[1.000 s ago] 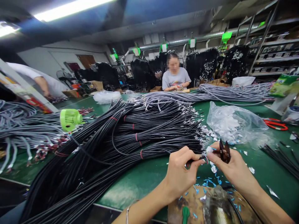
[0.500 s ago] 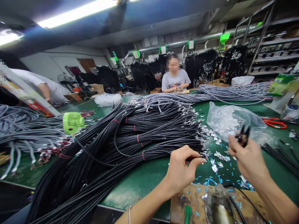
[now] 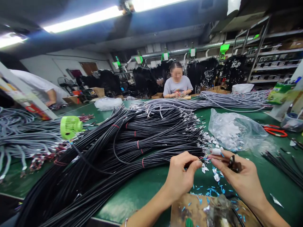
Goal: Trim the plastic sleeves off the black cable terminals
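Note:
My left hand (image 3: 181, 176) pinches the end of a black cable (image 3: 165, 159) from the big heap of black cables (image 3: 132, 138) on the green table (image 3: 142, 186). My right hand (image 3: 236, 176) sits right beside it, fingertips meeting the cable end. It grips small dark snips (image 3: 234, 165) against the palm and pinches a small white piece (image 3: 216, 151) between thumb and forefinger. Blue and white scraps (image 3: 213, 189) lie on the table under both hands.
A clear plastic bag of white pieces (image 3: 234, 130) lies just beyond my right hand. Red scissors (image 3: 276, 130), grey cables (image 3: 224, 99), a green fan (image 3: 69, 126) and a worn board (image 3: 201, 211) at the near edge surround me. One person sits across; another stands at left.
My right hand, which had swung out to the right toward the bag, has come back to the cable end at my left hand, now holding a white piece.

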